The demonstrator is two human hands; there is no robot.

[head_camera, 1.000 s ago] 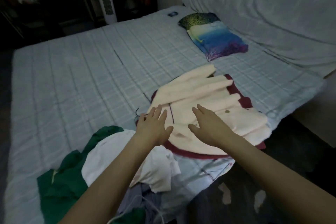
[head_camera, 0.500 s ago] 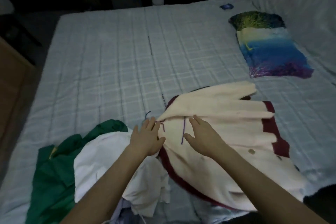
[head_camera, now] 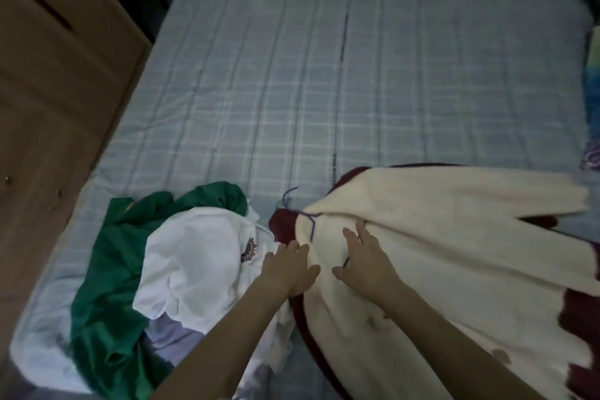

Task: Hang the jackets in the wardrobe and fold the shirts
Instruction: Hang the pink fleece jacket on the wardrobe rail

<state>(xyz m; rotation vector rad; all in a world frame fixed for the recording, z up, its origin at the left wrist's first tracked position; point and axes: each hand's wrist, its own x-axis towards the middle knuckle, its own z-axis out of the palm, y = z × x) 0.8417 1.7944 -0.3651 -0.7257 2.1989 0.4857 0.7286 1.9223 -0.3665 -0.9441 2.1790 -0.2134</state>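
Note:
A cream jacket with maroon trim (head_camera: pixel 438 237) lies spread on the bed (head_camera: pixel 292 75), with a purple hanger (head_camera: pixel 302 214) poking out at its collar. My left hand (head_camera: pixel 287 269) rests flat at the collar's edge, fingers apart. Flat on the cream fabric just right of it lies my right hand (head_camera: pixel 363 258), over part of the hanger. To the left sits a pile with a white shirt (head_camera: pixel 194 263) on top of a green garment (head_camera: pixel 110 286); a pale lilac piece (head_camera: pixel 168 339) shows underneath.
A wooden wardrobe (head_camera: pixel 52 107) stands along the left side of the bed. A blue and green patterned pillow (head_camera: pixel 591 75) lies at the right edge. The bed's plaid sheet stretches away behind the clothes.
The view has swung left and down, bringing the wardrobe in. Both hands have stayed flat near the jacket's collar, sliding slightly toward the hanger.

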